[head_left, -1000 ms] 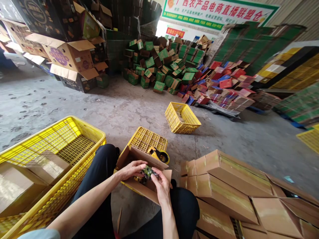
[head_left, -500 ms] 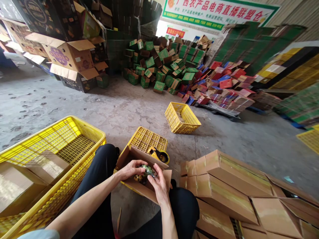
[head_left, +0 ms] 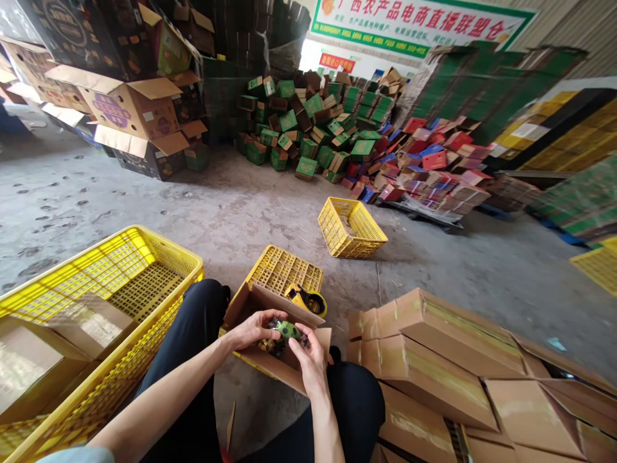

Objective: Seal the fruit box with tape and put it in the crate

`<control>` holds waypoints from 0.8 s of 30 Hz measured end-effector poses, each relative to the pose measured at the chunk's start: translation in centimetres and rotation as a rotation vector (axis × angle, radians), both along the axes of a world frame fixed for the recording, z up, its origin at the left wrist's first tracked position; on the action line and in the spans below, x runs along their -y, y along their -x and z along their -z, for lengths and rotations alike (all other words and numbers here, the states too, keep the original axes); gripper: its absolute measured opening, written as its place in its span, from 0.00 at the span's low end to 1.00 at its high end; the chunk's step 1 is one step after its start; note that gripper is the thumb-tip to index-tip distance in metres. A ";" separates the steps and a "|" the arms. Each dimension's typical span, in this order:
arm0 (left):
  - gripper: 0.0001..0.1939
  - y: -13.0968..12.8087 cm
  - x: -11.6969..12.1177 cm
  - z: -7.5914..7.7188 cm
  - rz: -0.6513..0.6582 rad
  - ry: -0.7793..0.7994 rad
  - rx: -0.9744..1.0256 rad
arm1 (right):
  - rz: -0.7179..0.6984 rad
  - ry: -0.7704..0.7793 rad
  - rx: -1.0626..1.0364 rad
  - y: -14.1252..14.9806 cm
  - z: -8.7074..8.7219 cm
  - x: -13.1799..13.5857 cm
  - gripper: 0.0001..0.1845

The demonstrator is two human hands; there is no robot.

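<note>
Between my two hands, over an open cardboard box (head_left: 284, 372), is a small green item with dark spots in clear plastic wrap (head_left: 288, 330); its exact kind I cannot make out. My left hand (head_left: 258, 329) pinches its left end and my right hand (head_left: 310, 352) grips its right end. Inside the box lie several yellowish and dark wrapped items (head_left: 270, 346), partly covered by my hands. The box rests on an upturned yellow crate (head_left: 282, 267) between my knees. A yellow and black tape dispenser (head_left: 307, 300) lies on that crate beyond the box.
To my left stands a large yellow crate (head_left: 164, 247) with cardboard boxes (head_left: 91, 321) in it. Closed cardboard boxes (head_left: 448, 341) are stacked at my right. A smaller yellow crate (head_left: 351, 228) sits on the floor ahead, before piles of green boxes (head_left: 306, 167) and red boxes (head_left: 434, 161).
The green wrapped item has been turned between my fingers, so a brighter green, spotted side shows now. Both hands stay over the box. The view has shifted very slightly.
</note>
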State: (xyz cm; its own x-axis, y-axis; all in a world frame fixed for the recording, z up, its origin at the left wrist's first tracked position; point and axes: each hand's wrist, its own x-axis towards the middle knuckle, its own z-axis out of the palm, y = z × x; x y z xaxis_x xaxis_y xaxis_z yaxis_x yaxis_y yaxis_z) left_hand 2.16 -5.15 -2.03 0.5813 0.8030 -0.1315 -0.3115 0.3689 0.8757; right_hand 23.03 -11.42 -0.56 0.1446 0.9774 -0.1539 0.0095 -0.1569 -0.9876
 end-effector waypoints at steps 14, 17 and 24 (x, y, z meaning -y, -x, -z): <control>0.37 0.1 0.1 0.4 0.010 0.125 -0.029 | -0.042 -0.182 0.187 -0.3 1.5 -0.4 0.17; 0.31 0.0 0.1 0.3 0.011 0.086 -0.026 | -0.077 -0.197 0.220 -0.2 1.4 -0.3 0.19; 0.30 0.2 0.0 -0.4 -0.040 0.008 0.023 | -0.035 -0.094 -0.015 -0.5 2.1 -0.1 0.47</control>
State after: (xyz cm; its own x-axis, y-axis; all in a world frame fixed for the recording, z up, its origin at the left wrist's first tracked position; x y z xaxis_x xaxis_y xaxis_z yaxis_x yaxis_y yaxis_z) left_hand 1.95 -5.14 -1.61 0.5519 0.8246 -0.1245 -0.3466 0.3626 0.8651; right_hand 23.48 -11.29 -2.63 0.1084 0.9921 -0.0636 -0.0016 -0.0638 -0.9980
